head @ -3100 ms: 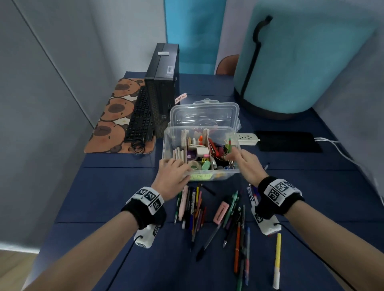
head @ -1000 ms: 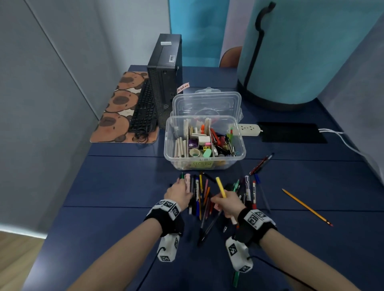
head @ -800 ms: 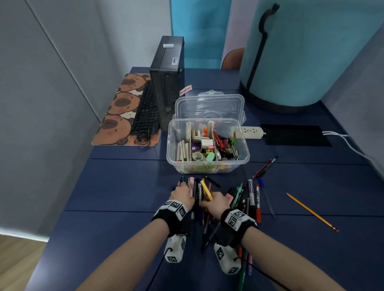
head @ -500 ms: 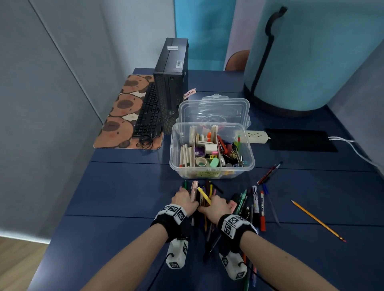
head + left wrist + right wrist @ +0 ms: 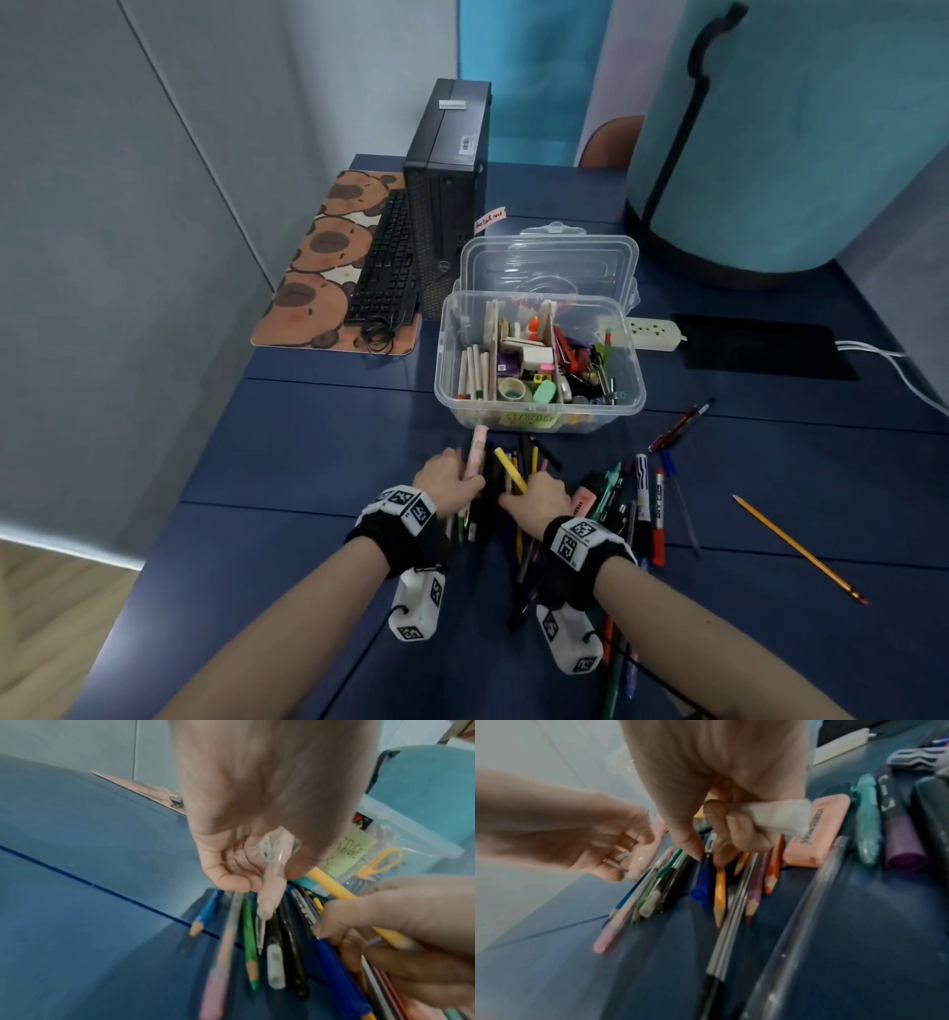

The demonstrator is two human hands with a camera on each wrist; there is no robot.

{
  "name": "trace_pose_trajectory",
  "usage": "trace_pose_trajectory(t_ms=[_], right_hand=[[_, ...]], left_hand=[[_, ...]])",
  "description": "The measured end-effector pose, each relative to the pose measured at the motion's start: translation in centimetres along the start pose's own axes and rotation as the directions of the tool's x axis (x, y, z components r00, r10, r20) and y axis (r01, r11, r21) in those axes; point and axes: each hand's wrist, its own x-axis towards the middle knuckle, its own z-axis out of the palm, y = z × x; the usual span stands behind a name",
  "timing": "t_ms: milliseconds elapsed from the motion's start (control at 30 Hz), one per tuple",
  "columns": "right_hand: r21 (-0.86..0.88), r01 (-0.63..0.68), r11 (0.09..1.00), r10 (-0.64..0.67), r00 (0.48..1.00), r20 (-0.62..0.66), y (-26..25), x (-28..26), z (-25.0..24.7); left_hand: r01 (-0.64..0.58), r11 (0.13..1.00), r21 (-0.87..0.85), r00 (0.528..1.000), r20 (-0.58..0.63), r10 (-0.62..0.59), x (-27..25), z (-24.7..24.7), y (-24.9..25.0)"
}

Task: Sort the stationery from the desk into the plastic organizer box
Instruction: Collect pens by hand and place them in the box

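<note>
My left grip [image 5: 448,478] pinches a pink pen [image 5: 475,452] and my right grip [image 5: 540,496] a yellow pen [image 5: 510,469] over the counter's pile, so I should lift both cleanly toward the organizer box [image 5: 539,360] just beyond.

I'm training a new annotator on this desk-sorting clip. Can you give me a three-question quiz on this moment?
1. True or false: the box has its lid on.
2. Which hand grips the pink pen? A) left B) right
3. Fill in: the lone pencil lies to the ____ of the pile.

Key:
1. False; the lid stands behind it.
2. A; the left hand has it, while the right hand holds a yellow pen.
3. Right.
</note>
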Motion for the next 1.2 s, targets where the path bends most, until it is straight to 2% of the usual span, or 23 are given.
trace_pose_trajectory(t_ms=[133, 200, 267, 367, 433, 533, 633, 700, 800, 833, 900, 1033, 1100, 1200], right_hand=[[0.147, -0.007, 0.989, 0.002, 0.999, 0.034, 0.7, 0.8, -0.7], [0.179, -0.005, 0.984, -0.001, 0.999, 0.034, 0.8, 1.0, -0.8], [0.148, 0.033, 0.988, -0.037, 0.999, 0.024, 0.4, 0.9, -0.7], [0.012, 0.096, 0.995, -0.096, 0.995, 0.031, -0.7, 0.5, -0.2], [-0.068, 0.087, 0.994, -0.084, 0.995, 0.044, -1.2, 0.4, 0.1], [-0.09, 0.044, 0.995, -0.04, 0.998, 0.045, -1.7, 0.4, 0.3], [-0.013, 0.002, 1.0, -0.001, 0.998, 0.067, -1.5, 0.6, 0.1], [0.162, -0.07, 0.984, 0.055, 0.994, 0.096, -1.1, 0.8, -0.6], [0.4, -0.214, 0.891, 0.15, 0.971, 0.184, -0.7, 0.9, -1.6], [0.482, -0.236, 0.844, 0.148, 0.965, 0.215, -0.6, 1.0, -1.7], [0.616, -0.22, 0.757, 0.09, 0.968, 0.235, -0.5, 1.1, -1.6], [0.623, -0.249, 0.742, 0.091, 0.957, 0.275, -1.6, 1.0, -1.0], [0.568, -0.22, 0.793, 0.1, 0.967, 0.235, -2.1, 1.4, -0.3], [0.46, -0.143, 0.876, 0.073, 0.983, 0.167, -2.5, 2.2, 1.1]], left_hand=[[0.0, 0.994, -0.107, 1.0, 0.019, 0.002, -0.6, -1.6, -1.7], [0.034, 0.949, -0.313, 0.998, 0.053, -0.018, -0.9, -2.1, -2.5], [0.109, 0.831, -0.546, 0.992, 0.11, -0.058, -1.3, -2.3, -3.2], [0.225, 0.581, -0.782, 0.974, 0.192, -0.119, -2.4, -2.4, -3.6], [0.296, 0.474, -0.829, 0.955, 0.256, -0.148, -3.1, -2.6, -3.7], [0.351, 0.382, -0.855, 0.936, 0.313, -0.16, -3.7, -2.8, -4.0], [0.366, 0.391, -0.845, 0.93, 0.321, -0.177, -3.4, -2.9, -5.0], [0.346, 0.429, -0.834, 0.938, 0.298, -0.177, -3.1, -3.1, -5.3], [0.291, 0.557, -0.778, 0.957, 0.233, -0.175, -2.9, -3.4, -5.1], [0.266, 0.571, -0.776, 0.964, 0.217, -0.155, -2.7, -3.3, -5.0], [0.239, 0.547, -0.802, 0.971, 0.204, -0.124, -2.2, -3.0, -5.2], [0.233, 0.46, -0.857, 0.972, 0.195, -0.131, -1.8, -2.7, -5.3], [0.246, 0.548, -0.8, 0.967, 0.164, -0.195, -1.5, -2.5, -5.5], [0.245, 0.76, -0.602, 0.967, 0.099, -0.233, -0.8, -2.0, -5.7]])
